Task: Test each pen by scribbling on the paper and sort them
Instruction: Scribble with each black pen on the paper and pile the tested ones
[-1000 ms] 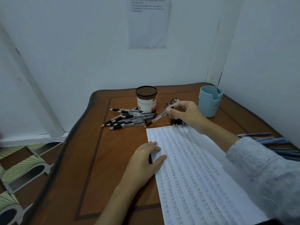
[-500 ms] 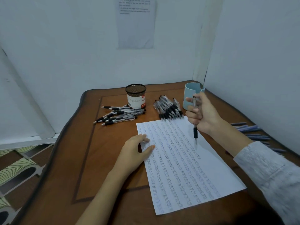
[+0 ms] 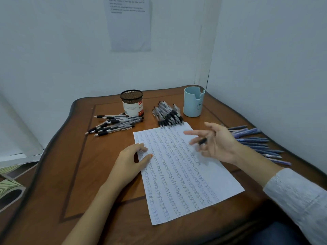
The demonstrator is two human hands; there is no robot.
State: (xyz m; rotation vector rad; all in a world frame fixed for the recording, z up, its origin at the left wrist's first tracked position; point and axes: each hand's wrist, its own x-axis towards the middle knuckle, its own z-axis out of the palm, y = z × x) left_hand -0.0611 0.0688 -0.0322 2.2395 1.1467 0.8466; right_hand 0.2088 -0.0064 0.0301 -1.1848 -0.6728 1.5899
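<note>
White paper (image 3: 180, 174), covered in scribbled rows, lies centre frame on a wooden table (image 3: 106, 174). The left hand (image 3: 131, 161) presses flat on its left edge. The right hand (image 3: 217, 144) hovers over its upper right, fingers splayed, pinching a blurred black-gripped pen (image 3: 203, 140).

A printed notice (image 3: 130, 25) hangs on the pale wall (image 3: 53, 50) at the upper middle of the frame, a brown wooden table (image 3: 53, 191) fills the lower part, and a green patterned floor (image 3: 8, 186) shows at the lower left.
</note>
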